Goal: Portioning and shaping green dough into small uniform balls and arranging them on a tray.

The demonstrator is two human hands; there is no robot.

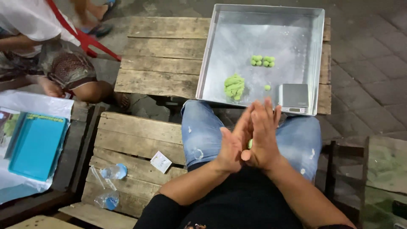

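Note:
My left hand and my right hand are pressed palm to palm over my lap, with a small piece of green dough squeezed between them. In front of my knees a large metal tray rests on wooden planks. In the tray lie a lump of green dough, a cluster of several small green balls and one lone green ball. A small grey digital scale sits in the tray's near right corner.
Another person crouches at the upper left beside a red chair leg. A teal tray on white plastic lies at the left. Two clear plastic cups with blue lids and a small white packet lie on the pallet bench.

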